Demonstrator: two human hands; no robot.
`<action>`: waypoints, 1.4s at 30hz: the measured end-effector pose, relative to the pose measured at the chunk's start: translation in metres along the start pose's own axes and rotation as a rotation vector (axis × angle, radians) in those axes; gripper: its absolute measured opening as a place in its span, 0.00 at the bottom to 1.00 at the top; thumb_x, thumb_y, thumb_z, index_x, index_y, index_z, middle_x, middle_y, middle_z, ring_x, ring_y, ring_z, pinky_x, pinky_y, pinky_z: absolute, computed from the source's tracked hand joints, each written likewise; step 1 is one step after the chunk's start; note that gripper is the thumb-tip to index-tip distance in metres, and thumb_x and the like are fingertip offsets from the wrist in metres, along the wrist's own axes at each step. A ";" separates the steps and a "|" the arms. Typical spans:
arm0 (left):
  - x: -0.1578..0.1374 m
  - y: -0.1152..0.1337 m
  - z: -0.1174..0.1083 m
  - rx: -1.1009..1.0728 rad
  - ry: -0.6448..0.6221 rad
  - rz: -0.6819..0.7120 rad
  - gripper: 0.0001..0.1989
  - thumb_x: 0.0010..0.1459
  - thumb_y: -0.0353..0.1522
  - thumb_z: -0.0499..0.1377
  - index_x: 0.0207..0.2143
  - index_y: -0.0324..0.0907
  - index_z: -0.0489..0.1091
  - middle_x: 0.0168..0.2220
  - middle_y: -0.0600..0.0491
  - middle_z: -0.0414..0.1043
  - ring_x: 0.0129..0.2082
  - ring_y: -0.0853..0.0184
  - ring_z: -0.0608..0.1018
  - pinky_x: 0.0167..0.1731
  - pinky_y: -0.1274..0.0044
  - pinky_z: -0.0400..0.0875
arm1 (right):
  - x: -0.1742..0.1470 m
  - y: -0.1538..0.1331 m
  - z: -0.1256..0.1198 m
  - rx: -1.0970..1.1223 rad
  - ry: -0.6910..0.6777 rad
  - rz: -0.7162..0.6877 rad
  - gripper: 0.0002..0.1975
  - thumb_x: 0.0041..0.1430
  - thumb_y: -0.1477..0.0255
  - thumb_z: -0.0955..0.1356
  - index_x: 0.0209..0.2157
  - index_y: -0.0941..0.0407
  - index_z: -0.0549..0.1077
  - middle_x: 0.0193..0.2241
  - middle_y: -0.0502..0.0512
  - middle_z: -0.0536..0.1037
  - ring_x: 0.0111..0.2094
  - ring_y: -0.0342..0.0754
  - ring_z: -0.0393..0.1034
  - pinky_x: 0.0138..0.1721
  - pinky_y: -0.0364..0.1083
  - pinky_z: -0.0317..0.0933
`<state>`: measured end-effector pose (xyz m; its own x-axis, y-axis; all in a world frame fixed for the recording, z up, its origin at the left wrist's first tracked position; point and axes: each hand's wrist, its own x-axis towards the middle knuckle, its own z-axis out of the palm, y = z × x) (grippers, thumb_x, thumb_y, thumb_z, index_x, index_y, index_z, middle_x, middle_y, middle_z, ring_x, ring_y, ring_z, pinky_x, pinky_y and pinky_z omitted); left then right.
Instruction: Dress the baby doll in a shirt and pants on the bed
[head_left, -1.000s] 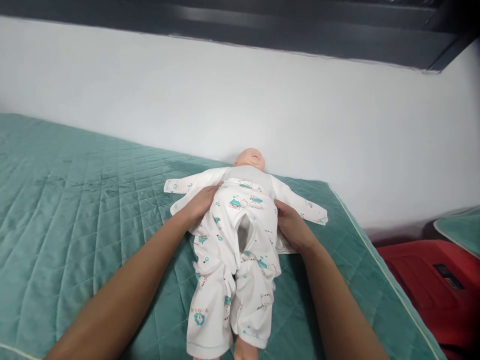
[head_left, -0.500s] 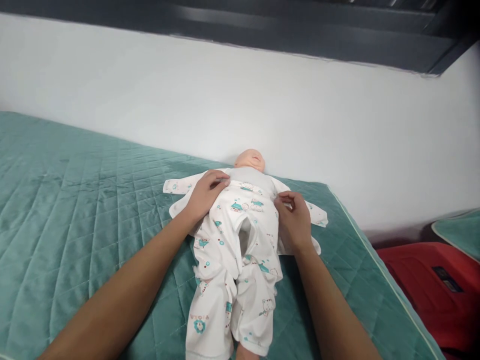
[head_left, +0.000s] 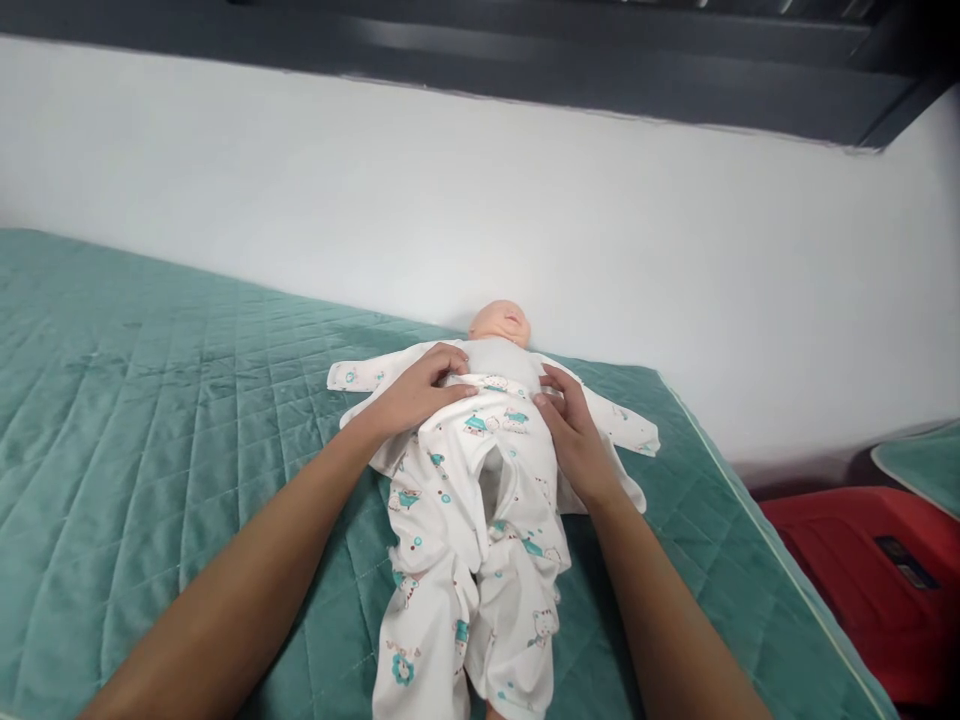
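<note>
1. the green mat (head_left: 187,480) is under the doll (head_left: 496,356).
2. the doll lies on its back, head by the mat's far edge.
3. its white pants (head_left: 439,510) reach its tummy.
4. the left hand (head_left: 420,388) and right hand (head_left: 576,432) touch the pants' top; i can't tell if they pinch.

Left hand (head_left: 421,390) angles inward, half-curled; right hand (head_left: 576,435) likewise

1 head-worn view — facing forward and down; fairly near the doll (head_left: 498,360).
</note>
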<state>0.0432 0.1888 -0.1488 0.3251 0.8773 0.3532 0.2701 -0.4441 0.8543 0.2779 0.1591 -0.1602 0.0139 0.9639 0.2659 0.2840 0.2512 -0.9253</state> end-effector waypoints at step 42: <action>0.035 -0.020 0.021 0.189 0.351 -0.194 0.03 0.54 0.32 0.60 0.31 0.42 0.70 0.34 0.53 0.73 0.36 0.65 0.74 0.40 0.73 0.67 | 0.048 0.043 -0.001 0.158 0.154 0.113 0.20 0.44 0.56 0.73 0.35 0.54 0.74 0.31 0.52 0.79 0.32 0.49 0.71 0.35 0.47 0.64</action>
<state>0.0682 0.2246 -0.1619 -0.0665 0.9418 0.3295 0.4675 -0.2623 0.8442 0.2916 0.2160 -0.1867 0.1861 0.9650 0.1850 0.1189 0.1648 -0.9791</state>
